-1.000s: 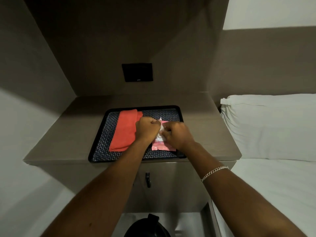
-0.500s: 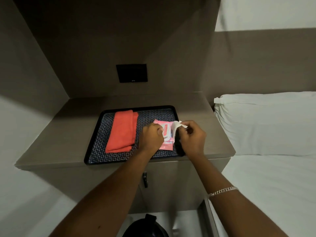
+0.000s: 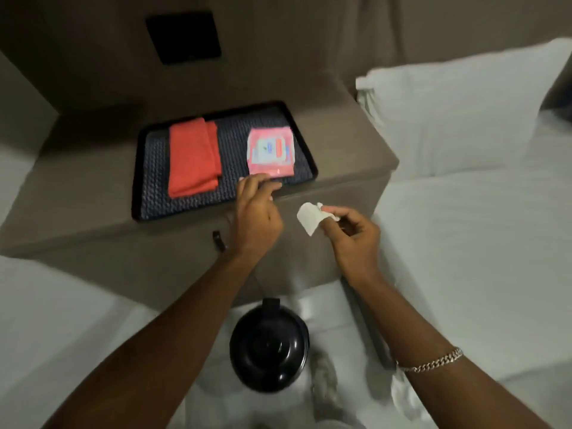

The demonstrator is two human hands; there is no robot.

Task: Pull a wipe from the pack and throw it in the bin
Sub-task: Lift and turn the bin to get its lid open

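Note:
The pink wipe pack point(image 3: 270, 151) lies flat on the right side of the dark patterned tray point(image 3: 148, 193) atop the nightstand. My right hand point(image 3: 353, 236) pinches a small white wipe point(image 3: 311, 218) in front of the nightstand's edge, clear of the pack. My left hand point(image 3: 257, 212) hovers just below the pack with loose, parted fingers and holds nothing. A black round bin point(image 3: 268, 351) with its domed lid down stands on the floor below, between my forearms.
A folded orange cloth point(image 3: 193, 156) lies on the tray's left half. The brown nightstand point(image 3: 346, 168) has a drawer pull point(image 3: 218, 240) on its front. White bed and pillow point(image 3: 458, 116) fill the right side; a dark wall panel point(image 3: 184, 37) sits behind.
The wipe has come free of the pack and my right hand has carried it down and right. My left hand has let go of the pack. The view has tilted down to the bin.

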